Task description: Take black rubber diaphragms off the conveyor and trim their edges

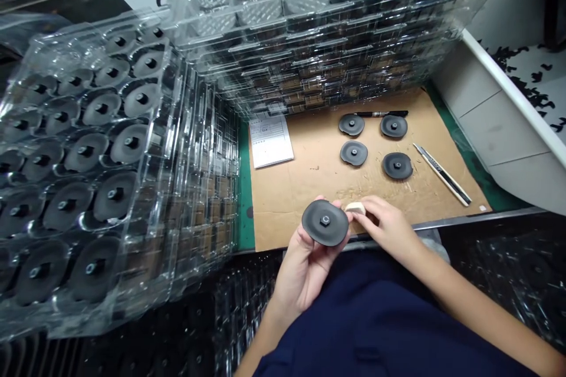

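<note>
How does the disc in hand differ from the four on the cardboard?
The held disc is gripped at its edge by the left hand; the four discs lie untouched on the cardboard. The held disc tilts toward the camera, with the right hand holding a whitish block at its rim; the four discs lie flat. All are black, round, hubbed.

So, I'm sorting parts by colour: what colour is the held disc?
Dark grey, almost black; the disc in the left hand shows best in the head view.

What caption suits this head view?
Left hand holds a black disc; right hand pinches a pale piece beside it, four discs behind on cardboard.
</note>
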Tool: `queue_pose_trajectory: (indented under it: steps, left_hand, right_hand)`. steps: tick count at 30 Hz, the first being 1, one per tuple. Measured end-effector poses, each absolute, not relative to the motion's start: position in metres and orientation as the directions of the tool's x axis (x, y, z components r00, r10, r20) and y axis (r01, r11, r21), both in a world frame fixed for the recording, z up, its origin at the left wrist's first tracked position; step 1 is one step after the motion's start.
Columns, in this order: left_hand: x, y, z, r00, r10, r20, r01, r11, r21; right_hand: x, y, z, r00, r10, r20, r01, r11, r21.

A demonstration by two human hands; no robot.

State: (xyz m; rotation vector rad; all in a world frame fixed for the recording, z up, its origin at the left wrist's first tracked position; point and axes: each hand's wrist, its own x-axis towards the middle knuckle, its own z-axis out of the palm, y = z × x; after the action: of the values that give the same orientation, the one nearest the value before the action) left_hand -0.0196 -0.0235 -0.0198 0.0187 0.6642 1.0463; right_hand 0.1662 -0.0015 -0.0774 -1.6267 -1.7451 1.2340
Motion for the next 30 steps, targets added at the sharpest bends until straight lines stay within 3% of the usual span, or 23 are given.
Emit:
queue_pose_trajectory:
  steps: [7,12,15,19,23,28,30]
  left_hand:
    - [-0.02,-0.022,-0.02,0.256,0.788,-0.56,-0.808,0.492,0.323]
    - [-0.017,-0.025,-0.019,0.233,0.825,-0.515,-0.791,0.469,0.393]
    - [-0.012,-0.027,-0.021,0.199,0.854,-0.481,-0.77,0.44,0.463]
    - [-0.011,-0.03,-0.022,0.217,0.86,-0.461,-0.726,0.458,0.513]
    - [-0.014,-0.032,-0.02,0.144,0.884,-0.445,-0.708,0.406,0.578]
    - [-0.013,-0.028,-0.014,0.14,0.886,-0.442,-0.677,0.411,0.61]
    - [-0.012,-0.026,-0.013,0.121,0.88,-0.46,-0.671,0.414,0.615]
  right_hand:
    - [0.168,-0.001,-0.073,-0.208,0.907,-0.366,0.369,-0.274,-0.888]
    - [0.164,0.007,-0.036,-0.19,0.913,-0.361,0.213,-0.321,-0.923]
    - [0.15,0.009,-0.007,-0.175,0.965,-0.196,0.167,-0.167,-0.972]
    - [0.128,0.007,0.018,-0.29,0.947,0.14,0.32,0.234,-0.918]
    - [0.12,0.011,0.025,-0.523,0.844,0.121,0.327,0.329,-0.886]
    - [0.12,0.006,0.023,-0.379,0.876,0.3,0.407,0.448,-0.796]
    - [0.122,0.002,0.024,-0.447,0.845,0.295,0.337,0.465,-0.819]
